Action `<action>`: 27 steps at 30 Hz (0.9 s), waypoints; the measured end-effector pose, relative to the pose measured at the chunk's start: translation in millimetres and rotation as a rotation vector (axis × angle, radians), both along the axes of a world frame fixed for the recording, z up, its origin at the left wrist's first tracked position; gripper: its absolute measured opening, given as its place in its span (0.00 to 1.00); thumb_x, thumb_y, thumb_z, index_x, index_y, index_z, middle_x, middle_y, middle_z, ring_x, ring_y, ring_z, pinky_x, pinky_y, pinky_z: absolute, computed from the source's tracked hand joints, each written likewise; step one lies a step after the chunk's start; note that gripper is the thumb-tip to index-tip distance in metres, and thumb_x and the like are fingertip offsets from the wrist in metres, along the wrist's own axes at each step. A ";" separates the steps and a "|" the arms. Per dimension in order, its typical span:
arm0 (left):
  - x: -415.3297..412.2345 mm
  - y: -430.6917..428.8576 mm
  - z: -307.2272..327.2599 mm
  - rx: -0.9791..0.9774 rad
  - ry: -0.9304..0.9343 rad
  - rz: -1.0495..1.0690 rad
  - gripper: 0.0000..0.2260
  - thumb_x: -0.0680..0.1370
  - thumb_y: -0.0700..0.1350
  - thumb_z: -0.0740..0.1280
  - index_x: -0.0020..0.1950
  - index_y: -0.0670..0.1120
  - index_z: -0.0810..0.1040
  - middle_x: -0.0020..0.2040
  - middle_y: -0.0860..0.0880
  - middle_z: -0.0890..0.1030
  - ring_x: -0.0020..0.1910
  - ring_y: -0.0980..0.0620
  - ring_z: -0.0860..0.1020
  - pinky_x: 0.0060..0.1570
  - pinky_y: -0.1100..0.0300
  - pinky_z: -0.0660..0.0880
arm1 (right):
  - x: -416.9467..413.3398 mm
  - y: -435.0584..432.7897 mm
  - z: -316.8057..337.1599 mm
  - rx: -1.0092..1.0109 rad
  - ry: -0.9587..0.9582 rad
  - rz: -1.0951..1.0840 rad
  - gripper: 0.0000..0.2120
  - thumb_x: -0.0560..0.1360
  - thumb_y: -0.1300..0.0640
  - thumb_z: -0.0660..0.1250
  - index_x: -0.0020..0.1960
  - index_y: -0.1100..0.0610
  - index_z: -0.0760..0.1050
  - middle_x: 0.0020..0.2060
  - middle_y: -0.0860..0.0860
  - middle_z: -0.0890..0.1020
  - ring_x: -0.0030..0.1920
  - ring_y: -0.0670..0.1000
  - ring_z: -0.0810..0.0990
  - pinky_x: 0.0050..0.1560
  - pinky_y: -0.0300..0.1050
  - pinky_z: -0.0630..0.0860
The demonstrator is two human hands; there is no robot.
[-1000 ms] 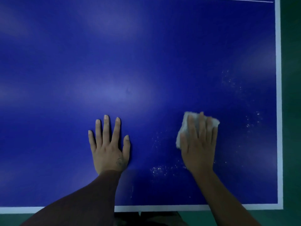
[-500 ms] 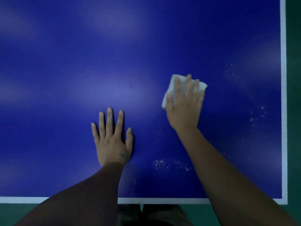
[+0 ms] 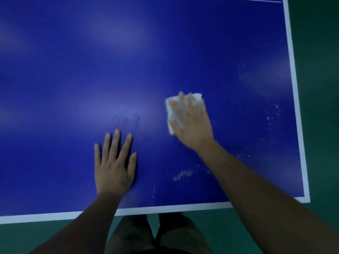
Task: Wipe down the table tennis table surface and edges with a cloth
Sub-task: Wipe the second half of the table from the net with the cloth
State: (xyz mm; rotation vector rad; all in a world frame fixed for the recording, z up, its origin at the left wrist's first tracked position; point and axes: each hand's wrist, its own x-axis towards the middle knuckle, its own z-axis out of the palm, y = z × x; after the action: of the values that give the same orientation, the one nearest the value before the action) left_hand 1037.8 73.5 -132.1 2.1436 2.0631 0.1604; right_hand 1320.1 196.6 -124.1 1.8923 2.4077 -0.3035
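1. Pressing palm-down on the white cloth (image 3: pixel 173 114), the right grip (image 3: pixel 192 123) has its fingers straight and spread rather than curled round the fabric. Its outline is blurred.
2. The cloth is a folded pad lying on the blue table tennis surface (image 3: pixel 128 61), right of centre. It shows past the fingertips and along the thumb side.
3. The left grip (image 3: pixel 114 167) lies released, palm flat and fingers fanned, directly on the surface. It holds nothing and sits nearer the person, well apart from the cloth.
4. White dust specks (image 3: pixel 181 174) form a small patch between the two forearms. More are scattered toward the right side.
5. A white edge line (image 3: pixel 165 208) runs along the near side and another up the right side, and the two meet at the corner.
6. The green floor (image 3: pixel 321 107) surrounds the table, and the person's legs (image 3: pixel 156 235) show below the near edge.
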 end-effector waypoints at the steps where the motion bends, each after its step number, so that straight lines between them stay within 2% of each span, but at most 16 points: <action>1: -6.4 -15.3 -0.6 -0.019 0.032 0.015 0.29 0.87 0.60 0.51 0.88 0.54 0.57 0.89 0.48 0.54 0.88 0.44 0.49 0.84 0.34 0.50 | 11.2 15.1 1.2 0.000 -0.016 -0.056 0.31 0.88 0.38 0.45 0.89 0.45 0.45 0.88 0.54 0.51 0.87 0.60 0.50 0.86 0.68 0.45; 4: -14.3 -31.1 -3.6 -0.029 0.040 0.040 0.29 0.87 0.61 0.51 0.88 0.55 0.57 0.89 0.48 0.54 0.88 0.44 0.48 0.84 0.35 0.48 | 47.3 31.2 3.7 0.011 0.001 -0.253 0.30 0.87 0.38 0.45 0.87 0.44 0.48 0.87 0.56 0.55 0.86 0.61 0.52 0.85 0.69 0.47; 8: -13.0 -28.9 -3.2 -0.035 0.038 0.033 0.29 0.86 0.61 0.51 0.88 0.55 0.57 0.89 0.48 0.53 0.88 0.44 0.46 0.85 0.35 0.46 | 60.3 -16.2 4.5 0.018 0.048 -0.443 0.30 0.88 0.36 0.43 0.88 0.42 0.45 0.88 0.54 0.51 0.88 0.59 0.47 0.86 0.67 0.46; 14: -10.8 -31.9 2.8 -0.047 -0.007 0.027 0.29 0.87 0.62 0.49 0.88 0.54 0.57 0.89 0.47 0.52 0.88 0.44 0.45 0.84 0.35 0.45 | 24.0 -162.6 5.4 0.042 0.001 -0.551 0.31 0.88 0.37 0.44 0.89 0.46 0.48 0.88 0.56 0.53 0.87 0.60 0.50 0.85 0.67 0.51; 16: -10.1 -33.3 3.5 -0.052 -0.016 0.031 0.30 0.87 0.62 0.48 0.88 0.55 0.56 0.89 0.47 0.51 0.88 0.43 0.45 0.84 0.35 0.44 | 8.6 -224.5 5.4 0.033 -0.022 -0.545 0.31 0.89 0.39 0.46 0.89 0.48 0.49 0.88 0.57 0.53 0.87 0.61 0.51 0.84 0.69 0.54; 20: -9.3 -33.2 7.2 -0.075 -0.029 0.039 0.30 0.87 0.62 0.46 0.89 0.55 0.54 0.89 0.48 0.49 0.88 0.43 0.44 0.84 0.35 0.43 | -4.0 -314.8 3.2 0.032 -0.011 -0.479 0.31 0.89 0.42 0.49 0.89 0.52 0.51 0.88 0.57 0.52 0.87 0.62 0.49 0.84 0.70 0.51; 23: -9.7 -31.7 9.6 -0.079 -0.032 0.037 0.30 0.87 0.62 0.46 0.89 0.55 0.54 0.89 0.48 0.49 0.88 0.43 0.44 0.84 0.35 0.43 | 17.9 -285.1 5.2 0.005 -0.092 -0.479 0.31 0.90 0.42 0.42 0.89 0.53 0.48 0.87 0.59 0.52 0.87 0.64 0.51 0.83 0.72 0.53; 25: -9.1 -32.0 8.9 -0.073 -0.033 0.037 0.30 0.87 0.63 0.46 0.89 0.55 0.54 0.89 0.47 0.50 0.88 0.43 0.44 0.84 0.35 0.43 | 36.3 -247.9 6.8 -0.014 -0.086 -0.617 0.33 0.88 0.41 0.36 0.89 0.54 0.47 0.87 0.60 0.51 0.87 0.65 0.51 0.82 0.73 0.52; 27: -9.4 -31.8 7.6 -0.065 -0.029 0.048 0.30 0.86 0.63 0.46 0.89 0.56 0.54 0.89 0.48 0.50 0.88 0.43 0.44 0.85 0.36 0.43 | 36.4 -229.1 7.2 -0.007 0.001 -0.733 0.33 0.87 0.40 0.38 0.89 0.53 0.50 0.87 0.60 0.53 0.86 0.65 0.52 0.82 0.74 0.52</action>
State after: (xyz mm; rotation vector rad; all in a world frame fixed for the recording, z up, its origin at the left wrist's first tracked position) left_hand 1028.4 41.7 -124.6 2.0435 2.0758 0.1277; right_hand 1356.5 -32.5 -116.9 2.6889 1.6047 -0.3356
